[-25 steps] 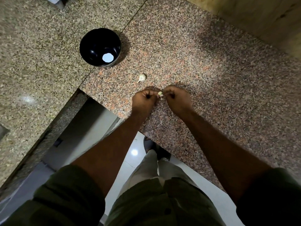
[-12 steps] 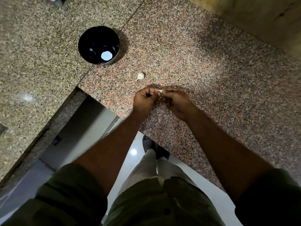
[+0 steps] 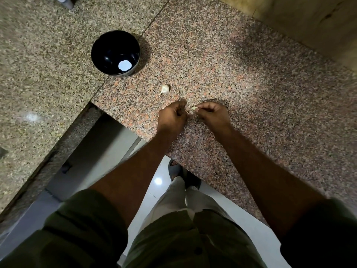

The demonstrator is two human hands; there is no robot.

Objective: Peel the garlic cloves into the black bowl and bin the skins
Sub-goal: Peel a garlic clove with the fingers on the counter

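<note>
A speckled granite countertop [image 3: 241,78] filled most of the head view, with a person's two bare forearms reaching out over its near edge. At upper left stood the black bowl [image 3: 108,49], holding no cloves; only a bright glare spot showed inside. Between the bowl and the hands, well apart from both, one unpeeled garlic clove [image 3: 164,88] lay on the stone.

The left hand [image 3: 172,118] had its fingers curled, apparently pinching a thin strip of skin, though the piece was too small to be sure. The right hand [image 3: 211,115] pinched a small pale clove [image 3: 193,108] between thumb and fingertips, just above the counter.

Risks, as a judgement: the clove was tiny and probably slick once bared, so a hard tug could flick it from the pinch onto the floor below the edge. Loose skin could drop and scatter on the mottled stone, where it would be hard to find for binning. No bin was in view.

Compared with half a second earlier, the hands had drawn slightly apart, leaving the clove with the right hand; the bowl and spare clove lay unchanged.
</note>
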